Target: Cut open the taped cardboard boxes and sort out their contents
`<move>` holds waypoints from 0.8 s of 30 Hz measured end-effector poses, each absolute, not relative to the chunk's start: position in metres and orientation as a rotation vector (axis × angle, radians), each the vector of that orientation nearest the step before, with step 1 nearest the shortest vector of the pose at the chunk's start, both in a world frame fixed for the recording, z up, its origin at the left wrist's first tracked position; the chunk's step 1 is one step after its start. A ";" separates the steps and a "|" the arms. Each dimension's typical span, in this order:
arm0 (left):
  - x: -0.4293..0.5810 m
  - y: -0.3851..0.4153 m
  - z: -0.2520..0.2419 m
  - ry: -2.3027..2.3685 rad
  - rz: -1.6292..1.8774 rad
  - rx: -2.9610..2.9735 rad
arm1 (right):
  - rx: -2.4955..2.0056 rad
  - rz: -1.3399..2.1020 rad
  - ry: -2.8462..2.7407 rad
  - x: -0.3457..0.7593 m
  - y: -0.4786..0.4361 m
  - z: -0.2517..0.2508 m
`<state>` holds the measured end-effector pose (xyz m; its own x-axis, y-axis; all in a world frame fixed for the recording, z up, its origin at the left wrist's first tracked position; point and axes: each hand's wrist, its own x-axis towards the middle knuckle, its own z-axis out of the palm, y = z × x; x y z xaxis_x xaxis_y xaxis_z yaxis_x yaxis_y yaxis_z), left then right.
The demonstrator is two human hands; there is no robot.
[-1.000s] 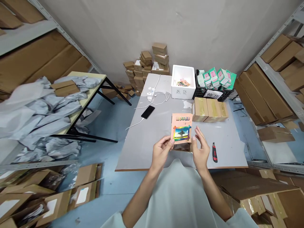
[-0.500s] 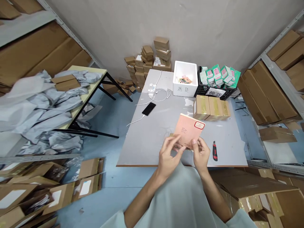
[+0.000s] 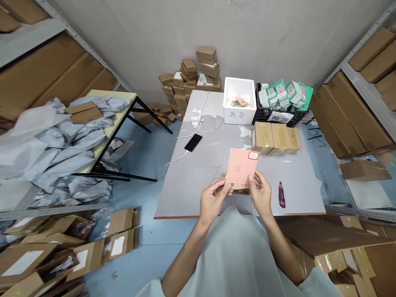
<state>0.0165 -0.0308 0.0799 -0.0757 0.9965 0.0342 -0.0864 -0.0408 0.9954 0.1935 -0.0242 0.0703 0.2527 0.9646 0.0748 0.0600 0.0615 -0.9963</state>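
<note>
A pink booklet (image 3: pixel 241 168) with a red stamp-like label at its top right and a barcode at its lower left is held up above the table. My left hand (image 3: pixel 213 199) pinches its lower left corner. On the lower right edge, my right hand (image 3: pixel 260 193) grips it with the thumb on the front. Behind the booklet lies a brown cardboard piece (image 3: pixel 242 192), mostly hidden. A red and black box cutter (image 3: pixel 281 195) rests on the grey table (image 3: pixel 185 181), right of my right hand.
Farther back stand taped cardboard boxes (image 3: pixel 276 138), a white foam box (image 3: pixel 239 116) holding small cards, and a black crate (image 3: pixel 278 116) of green-and-white boxes. A phone (image 3: pixel 193 142) on a white cable lies left. Grey bags (image 3: pixel 71 140) cover a side table; an open carton (image 3: pixel 337 243) stands at right.
The booklet has turned more upright and shifted slightly left. My left hand, whose fingers were spread at its edge, now pinches the lower left corner, and the barcode shows.
</note>
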 end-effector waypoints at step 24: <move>0.002 -0.010 0.055 1.208 1.312 1.198 | -1.159 1.195 -1.097 0.204 -0.025 0.066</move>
<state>0.0021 -0.0101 0.0547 -0.0653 0.9963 0.0555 -0.0264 -0.0574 0.9980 0.2036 -0.0249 0.0657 0.0662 0.9978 0.0103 -0.0957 0.0166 -0.9953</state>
